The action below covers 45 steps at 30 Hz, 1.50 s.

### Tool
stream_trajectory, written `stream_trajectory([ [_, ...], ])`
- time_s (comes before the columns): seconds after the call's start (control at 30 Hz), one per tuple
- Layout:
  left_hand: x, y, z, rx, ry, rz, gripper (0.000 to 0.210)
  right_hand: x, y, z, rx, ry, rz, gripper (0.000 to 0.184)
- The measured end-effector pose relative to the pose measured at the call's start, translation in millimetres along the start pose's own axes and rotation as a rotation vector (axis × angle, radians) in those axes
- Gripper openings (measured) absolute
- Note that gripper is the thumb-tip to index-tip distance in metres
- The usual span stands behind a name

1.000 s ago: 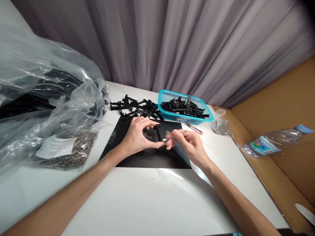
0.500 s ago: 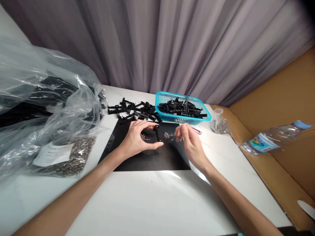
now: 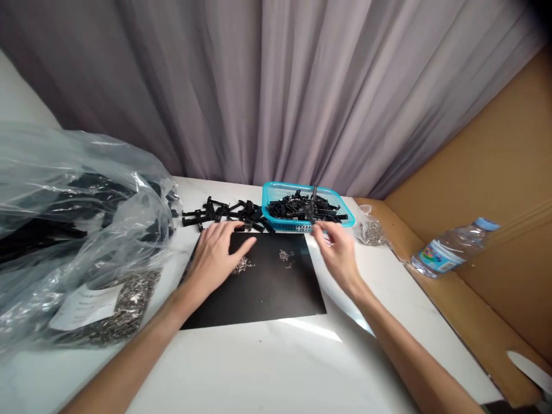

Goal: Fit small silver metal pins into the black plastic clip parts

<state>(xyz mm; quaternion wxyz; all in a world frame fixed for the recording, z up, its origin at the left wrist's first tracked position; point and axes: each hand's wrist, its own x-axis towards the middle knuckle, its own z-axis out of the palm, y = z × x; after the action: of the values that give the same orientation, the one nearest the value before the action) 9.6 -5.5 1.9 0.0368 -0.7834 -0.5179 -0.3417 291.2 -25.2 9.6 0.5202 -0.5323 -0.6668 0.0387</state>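
Observation:
My left hand [image 3: 214, 248] reaches over the back left of a black mat [image 3: 267, 293], thumb spread from the fingers. Its fingertips are at the near edge of a pile of black plastic parts [image 3: 211, 210], and I see nothing held in it. At the front rim of a blue basket [image 3: 351, 221], my right hand [image 3: 338, 250] pinches a slim black plastic part [image 3: 309, 213], blurred against the similar parts inside. Two small heaps of metal pieces lie on the mat: one heap [image 3: 242, 265] beside my left thumb, a smaller heap [image 3: 283, 255] further right.
A large clear bag [image 3: 99, 149] with black items stands at left, above a labelled bag of metal pieces [image 3: 129, 310]. A smaller bag [image 3: 370, 231] sits right of the basket. A water bottle [image 3: 452, 247] lies by the cardboard wall [image 3: 483, 178].
The black plastic part has left my left hand, which has moved back left to the pile and opened. My right hand has moved up to the basket. The view has tilted slightly.

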Motion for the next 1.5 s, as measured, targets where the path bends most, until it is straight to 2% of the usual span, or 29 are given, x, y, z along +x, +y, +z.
stream_trajectory([
  [0.07, 2, -12, -4.3, 0.166, 0.028, -0.065, 0.032, 21, 22, -14, -0.147, 0.147, -0.034, 0.036],
  [0.17, 1, -25, -6.4, 0.344, 0.026, -0.135, 0.032, 39, 50, -27, -0.358, 0.233, -0.051, 0.044],
  [0.23, -2, -28, -5.4, 0.399, 0.002, -0.142, 0.033, 38, 60, -29, -0.386, 0.237, -0.079, 0.044],
  [0.3, -4, -29, -3.9, 0.418, -0.027, -0.137, 0.030, 28, 59, -26, -0.337, 0.186, -0.120, 0.035],
  [0.33, -4, -28, -3.3, 0.419, -0.036, -0.133, 0.028, 21, 54, -23, -0.294, 0.121, -0.145, 0.030],
  [0.5, -4, -29, -3.6, 0.387, -0.024, -0.104, 0.021, -4, 11, -13, -0.097, -0.447, -0.250, 0.021],
  [0.57, -4, -30, -4.0, 0.379, -0.020, -0.099, 0.019, -8, -2, -12, -0.063, -0.624, -0.278, 0.020],
  [0.67, -2, -30, -4.2, 0.376, -0.032, -0.084, 0.014, -12, -10, -14, -0.095, -0.752, -0.315, 0.023],
  [0.8, 0, -23, -4.8, 0.334, -0.016, -0.057, 0.011, -17, -9, -15, -0.176, -0.850, -0.407, 0.026],
  [0.93, 2, -11, -7.1, 0.196, 0.107, -0.032, 0.010, -21, -9, -8, -0.198, -0.791, -0.428, 0.020],
  [1.07, 4, 4, -9.5, -0.157, 0.194, -0.116, 0.015, -21, -13, -2, -0.204, -0.688, -0.418, 0.019],
  [1.13, 3, 13, -9.8, -0.409, 0.136, -0.212, 0.030, -20, -15, -3, -0.168, -0.652, -0.395, 0.019],
  [1.2, 2, 21, -8.6, -0.670, 0.039, -0.251, 0.042, -18, -18, -6, -0.095, -0.616, -0.349, 0.019],
  [1.27, 0, 28, -5.8, -0.821, -0.045, -0.267, 0.042, -17, -19, -8, -0.017, -0.590, -0.293, 0.019],
  [1.37, -4, 36, 0.2, -0.907, -0.154, -0.288, 0.035, -18, -17, -6, 0.078, -0.584, -0.218, 0.016],
  [1.5, -10, 40, 6.2, -0.956, -0.257, -0.298, 0.037, -21, -14, -1, 0.151, -0.599, -0.180, 0.013],
])
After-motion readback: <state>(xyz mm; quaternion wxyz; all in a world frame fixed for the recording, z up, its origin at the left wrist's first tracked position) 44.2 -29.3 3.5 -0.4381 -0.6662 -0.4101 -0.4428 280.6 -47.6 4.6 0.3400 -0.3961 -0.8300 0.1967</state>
